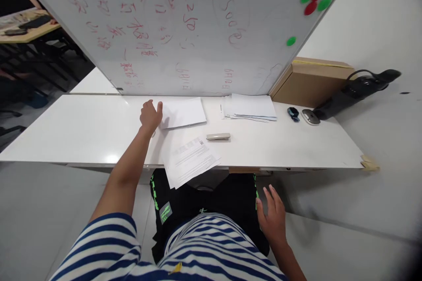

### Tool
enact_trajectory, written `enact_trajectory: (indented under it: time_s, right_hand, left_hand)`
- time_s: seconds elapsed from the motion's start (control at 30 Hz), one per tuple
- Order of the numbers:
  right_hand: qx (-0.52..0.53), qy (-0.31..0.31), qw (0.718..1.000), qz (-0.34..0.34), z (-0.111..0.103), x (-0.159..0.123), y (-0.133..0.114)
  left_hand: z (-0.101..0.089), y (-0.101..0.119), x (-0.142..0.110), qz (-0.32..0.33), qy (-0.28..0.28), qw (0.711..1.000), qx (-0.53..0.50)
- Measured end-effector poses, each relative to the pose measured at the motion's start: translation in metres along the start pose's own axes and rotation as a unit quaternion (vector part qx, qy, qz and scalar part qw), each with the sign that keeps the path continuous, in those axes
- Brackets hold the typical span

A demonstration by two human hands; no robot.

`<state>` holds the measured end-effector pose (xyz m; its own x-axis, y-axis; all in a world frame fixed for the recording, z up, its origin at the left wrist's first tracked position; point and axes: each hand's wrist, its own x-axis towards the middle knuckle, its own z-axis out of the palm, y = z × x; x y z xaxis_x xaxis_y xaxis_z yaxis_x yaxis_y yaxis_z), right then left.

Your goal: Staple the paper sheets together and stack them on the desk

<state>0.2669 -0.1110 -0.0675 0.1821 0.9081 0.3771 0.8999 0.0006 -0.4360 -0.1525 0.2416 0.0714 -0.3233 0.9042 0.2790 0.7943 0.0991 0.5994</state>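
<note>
My left hand (151, 115) is at the left end of a neat stack of white paper (184, 113) on the desk. Its fingers are loosely bent and its thumb stands apart, with nothing visible held. My right hand (274, 216) hangs below the desk edge by my right thigh, empty, its fingers stretched out. Between the paper stack and the desk's front edge lie printed sheets (191, 158), slightly fanned and overhanging above my lap. A beige stapler (218, 136) rests just right of them. Farther right sits a second, looser paper pile (250, 107).
A whiteboard (204, 30) with red writing and magnets rises behind the white desk (82, 134). To the right stand a cardboard box (310, 81) and a leaning black bottle (352, 94), with a mouse (310, 117) and watch (293, 114) nearby. Another person's arm shows far left.
</note>
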Motion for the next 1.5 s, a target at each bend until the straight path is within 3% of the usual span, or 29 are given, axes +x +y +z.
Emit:
enact_trajectory:
  time_s: [0.07,0.1,0.17,0.23,0.3,0.37,0.4,0.43,0.5,0.63,0.83,0.97,1.17,1.33,1.5]
  right_hand:
    - [0.022,0.013,1.000,0.002,0.005,0.013,-0.010]
    - [0.042,0.019,0.999,0.001,0.009,0.021,-0.018]
    - [0.102,0.017,0.995,0.003,0.019,0.036,-0.037]
    - [0.195,-0.018,0.979,0.049,0.031,0.052,-0.061]
    - [0.314,-0.096,0.927,0.180,0.044,0.067,-0.086]
    - [0.434,-0.234,0.814,0.308,0.058,0.081,-0.111]
    - [0.471,-0.278,0.765,0.341,0.064,0.086,-0.122]
    - [0.494,-0.289,0.734,0.366,0.069,0.091,-0.132]
    - [0.518,-0.283,0.704,0.396,0.077,0.095,-0.146]
    - [0.534,-0.260,0.704,0.389,0.074,0.089,-0.154]
    - [0.585,-0.260,0.673,0.370,0.058,0.073,-0.137]
    - [0.555,-0.293,0.695,0.352,0.058,0.065,-0.125]
    - [0.479,-0.260,0.775,0.321,0.061,0.054,-0.108]
    - [0.441,-0.192,0.819,0.311,0.058,0.051,-0.094]
    - [0.449,-0.151,0.814,0.337,0.052,0.048,-0.086]
  left_hand:
    - [-0.021,-0.009,-0.055,0.043,0.029,0.995,-0.081]
    - [-0.030,-0.016,-0.089,0.032,0.036,0.991,-0.121]
    - [-0.042,-0.030,-0.162,-0.062,0.057,0.983,-0.162]
    - [-0.044,-0.041,-0.228,-0.204,0.050,0.959,-0.188]
    - [-0.039,-0.045,-0.274,-0.360,-0.017,0.895,-0.263]
    - [-0.032,-0.045,-0.295,-0.418,-0.132,0.830,-0.344]
    - [-0.030,-0.044,-0.297,-0.406,-0.179,0.809,-0.385]
    - [-0.028,-0.043,-0.296,-0.390,-0.210,0.795,-0.414]
    - [-0.028,-0.040,-0.288,-0.357,-0.213,0.801,-0.432]
    - [-0.040,-0.041,-0.283,-0.355,-0.203,0.821,-0.398]
    - [-0.067,-0.065,-0.314,-0.387,-0.231,0.808,-0.379]
    - [-0.074,-0.074,-0.328,-0.419,-0.241,0.786,-0.386]
    - [-0.065,-0.072,-0.323,-0.434,-0.290,0.731,-0.439]
    - [-0.049,-0.069,-0.320,-0.412,-0.280,0.741,-0.450]
    - [-0.034,-0.063,-0.321,-0.403,-0.235,0.764,-0.445]
